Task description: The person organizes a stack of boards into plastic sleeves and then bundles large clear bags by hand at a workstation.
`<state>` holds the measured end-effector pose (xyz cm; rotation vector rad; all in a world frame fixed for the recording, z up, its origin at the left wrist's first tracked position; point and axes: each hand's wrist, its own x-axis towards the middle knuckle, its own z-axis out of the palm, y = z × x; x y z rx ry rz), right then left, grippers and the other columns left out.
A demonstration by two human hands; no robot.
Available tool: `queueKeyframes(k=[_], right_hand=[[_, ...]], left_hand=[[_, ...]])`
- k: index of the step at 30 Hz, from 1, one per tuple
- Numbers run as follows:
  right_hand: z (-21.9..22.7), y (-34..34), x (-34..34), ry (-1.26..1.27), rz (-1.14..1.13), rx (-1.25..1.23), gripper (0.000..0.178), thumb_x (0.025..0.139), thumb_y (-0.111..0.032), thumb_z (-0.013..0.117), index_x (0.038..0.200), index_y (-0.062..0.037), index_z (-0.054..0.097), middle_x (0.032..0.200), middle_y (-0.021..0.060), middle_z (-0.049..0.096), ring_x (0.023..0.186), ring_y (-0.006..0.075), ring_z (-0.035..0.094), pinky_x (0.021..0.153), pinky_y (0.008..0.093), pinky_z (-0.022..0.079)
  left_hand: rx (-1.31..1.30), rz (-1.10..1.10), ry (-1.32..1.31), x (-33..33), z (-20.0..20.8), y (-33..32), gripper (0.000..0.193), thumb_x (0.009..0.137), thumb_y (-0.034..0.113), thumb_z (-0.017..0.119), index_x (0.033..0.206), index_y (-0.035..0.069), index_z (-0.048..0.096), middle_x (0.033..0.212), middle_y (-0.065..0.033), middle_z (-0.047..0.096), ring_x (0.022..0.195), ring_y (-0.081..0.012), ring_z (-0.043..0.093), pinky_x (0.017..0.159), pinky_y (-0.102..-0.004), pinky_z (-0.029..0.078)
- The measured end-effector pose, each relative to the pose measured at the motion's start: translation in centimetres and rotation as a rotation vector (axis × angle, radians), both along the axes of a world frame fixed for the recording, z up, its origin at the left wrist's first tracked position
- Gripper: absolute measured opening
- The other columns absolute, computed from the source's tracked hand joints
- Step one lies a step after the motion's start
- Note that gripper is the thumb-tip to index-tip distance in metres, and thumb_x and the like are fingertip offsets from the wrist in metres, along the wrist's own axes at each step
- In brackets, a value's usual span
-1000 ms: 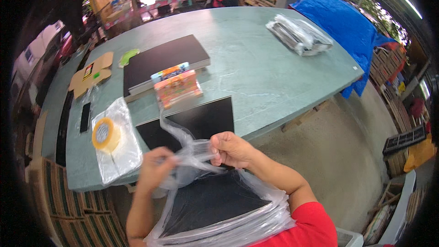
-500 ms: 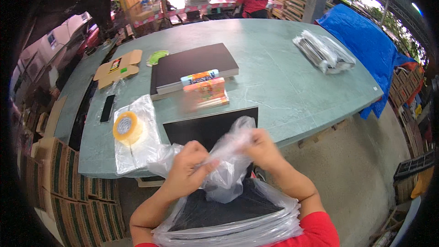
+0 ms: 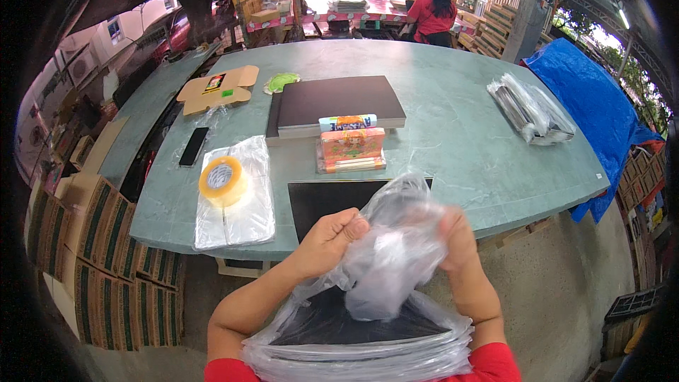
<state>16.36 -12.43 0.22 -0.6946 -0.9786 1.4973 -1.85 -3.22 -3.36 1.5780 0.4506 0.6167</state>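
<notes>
A clear plastic bag [image 3: 392,262] hangs between my two hands above my lap. My left hand [image 3: 332,240] is closed, pinching the bag's left edge between thumb and fingers. On the other side, my right hand [image 3: 456,239] grips the bag's right part; motion and the plastic blur its fingers. Beneath, a stack of clear plastic sheets or bags [image 3: 357,359] lies on a dark surface on my lap. Just beyond the bag, a flat black panel [image 3: 318,201] lies at the table's near edge, partly covered by the bag and my hands.
On the green table [image 3: 453,148] lie large dark books [image 3: 339,102], small colourful packs [image 3: 352,147], a tape roll [image 3: 223,180] on plastic bags [image 3: 247,223], a phone [image 3: 194,146], flattened cardboard [image 3: 216,90] and wrapped items [image 3: 529,110]. Cardboard boxes [image 3: 106,297] stand left. People sit far back.
My hands have moved farther apart, spreading the plastic bag wider. The whole view has shifted, so the table's things appear farther right.
</notes>
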Motion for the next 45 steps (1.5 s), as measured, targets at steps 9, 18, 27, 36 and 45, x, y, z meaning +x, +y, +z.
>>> queueKeyframes(k=[9,18,27,36,45], right_hand=[[-5.3,1.8,-0.4,0.160,-0.038,-0.139,0.037,0.073,-0.039,0.062,0.081,-0.0035,0.057,0.083,0.0020,0.055,0.075,0.0117,0.053,0.066,0.0262,0.043],[-3.6,3.1,-0.2,-0.328,-0.436,0.184,0.028,0.080,-0.033,0.053,0.074,-0.0056,0.052,0.074,0.0051,0.050,0.064,0.0127,0.048,0.061,0.0244,0.038],[-2.8,2.7,-0.6,-0.330,0.079,-0.126,0.030,0.081,-0.032,0.053,0.066,-0.0054,0.054,0.060,-0.0006,0.051,0.054,0.0073,0.049,0.048,0.0243,0.040],[-1.0,0.9,-1.3,0.000,0.739,0.439,0.031,0.084,-0.027,0.049,0.080,0.0016,0.059,0.080,0.0112,0.060,0.076,0.0207,0.056,0.069,0.0330,0.043],[-2.6,0.9,0.6,-2.268,0.594,0.302,0.027,0.066,-0.026,0.057,0.085,-0.0067,0.063,0.093,0.0116,0.060,0.088,0.0244,0.057,0.095,0.0525,0.023]], left_hand=[[-0.445,-0.031,-0.313,0.4,2.4,0.1,0.019,0.084,0.023,0.050,0.082,0.004,0.054,0.072,0.0029,0.052,0.067,-0.0034,0.047,0.061,-0.0192,0.039],[-0.007,-0.066,-0.056,-0.9,-0.1,2.3,0.018,0.082,0.017,0.054,0.084,-0.001,0.057,0.074,-0.0003,0.056,0.069,-0.0044,0.047,0.065,-0.0200,0.040],[0.335,-0.024,-0.070,-0.8,-0.5,2.0,0.022,0.084,0.023,0.050,0.082,0.001,0.054,0.070,0.0002,0.050,0.068,-0.0053,0.046,0.061,-0.0218,0.038],[-0.084,-0.252,0.136,-2.8,1.2,2.2,0.032,0.087,0.032,0.042,0.073,0.004,0.045,0.063,0.0031,0.045,0.055,-0.0062,0.042,0.049,-0.0228,0.035],[1.081,-0.360,1.145,-5.1,-2.6,3.0,0.020,0.072,0.012,0.050,0.087,-0.002,0.051,0.077,-0.0204,0.058,0.062,-0.0241,0.060,0.051,-0.0364,0.047]])
